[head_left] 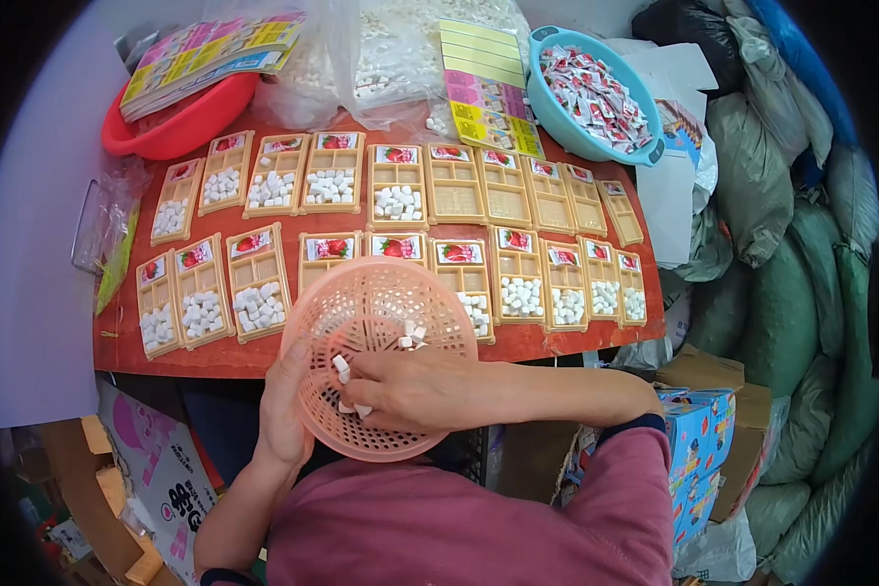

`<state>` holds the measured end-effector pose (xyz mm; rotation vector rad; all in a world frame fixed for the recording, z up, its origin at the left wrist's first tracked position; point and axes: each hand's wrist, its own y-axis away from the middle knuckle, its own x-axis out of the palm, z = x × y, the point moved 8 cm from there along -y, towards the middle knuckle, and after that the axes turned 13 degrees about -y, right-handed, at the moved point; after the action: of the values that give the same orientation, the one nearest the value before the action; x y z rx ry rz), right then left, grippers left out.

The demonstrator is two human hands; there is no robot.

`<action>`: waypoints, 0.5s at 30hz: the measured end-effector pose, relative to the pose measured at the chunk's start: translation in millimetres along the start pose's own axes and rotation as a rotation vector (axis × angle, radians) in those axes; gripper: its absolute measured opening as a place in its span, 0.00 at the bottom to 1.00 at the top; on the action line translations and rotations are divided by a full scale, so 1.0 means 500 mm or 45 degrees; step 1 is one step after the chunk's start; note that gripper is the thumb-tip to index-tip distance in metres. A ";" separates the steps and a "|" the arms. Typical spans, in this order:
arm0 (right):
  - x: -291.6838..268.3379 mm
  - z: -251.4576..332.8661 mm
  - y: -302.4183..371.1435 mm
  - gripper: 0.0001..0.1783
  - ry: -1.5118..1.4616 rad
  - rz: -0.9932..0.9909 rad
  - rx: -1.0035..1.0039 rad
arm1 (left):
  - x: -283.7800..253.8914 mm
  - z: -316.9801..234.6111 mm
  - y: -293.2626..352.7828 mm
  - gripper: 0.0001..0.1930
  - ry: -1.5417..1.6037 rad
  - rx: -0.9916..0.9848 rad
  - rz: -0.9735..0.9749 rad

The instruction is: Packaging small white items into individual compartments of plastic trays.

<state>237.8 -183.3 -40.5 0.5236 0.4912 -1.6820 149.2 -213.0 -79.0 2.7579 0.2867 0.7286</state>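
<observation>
Hands at the pink basket

Now the right hand (415, 391) is reaching into the pink basket (381, 356), fingers curled around white cubes (341, 368), while the left hand (283, 410) is gripping its rim. Beyond the basket, two rows of tan trays (397, 190) are lying, long axes pointing away; about twenty are showing.

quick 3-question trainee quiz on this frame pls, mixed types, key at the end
1. True or false: the left hand steadies the pink basket by its rim.
2. What does the right hand pinch inside the basket? A) white cubes B) red sachets C) yellow cards
3. Which bowl holds small sachets: the blue bowl or the red bowl?

Key: 1 true; 2 A; 3 blue bowl.
</observation>
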 end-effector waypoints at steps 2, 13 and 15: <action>-0.020 0.019 0.002 0.22 0.052 -0.047 -0.037 | -0.011 -0.004 0.003 0.22 -0.030 0.017 -0.005; 0.003 -0.001 0.013 0.23 0.145 -0.003 0.144 | -0.007 -0.008 0.007 0.24 -0.048 0.049 -0.015; 0.014 0.013 0.006 0.18 -0.082 -0.029 0.030 | -0.003 -0.006 0.010 0.23 -0.043 0.040 -0.015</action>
<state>239.2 -193.2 -39.7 0.4807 0.4322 -1.7231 147.0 -217.5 -75.6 2.7931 0.3097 0.6790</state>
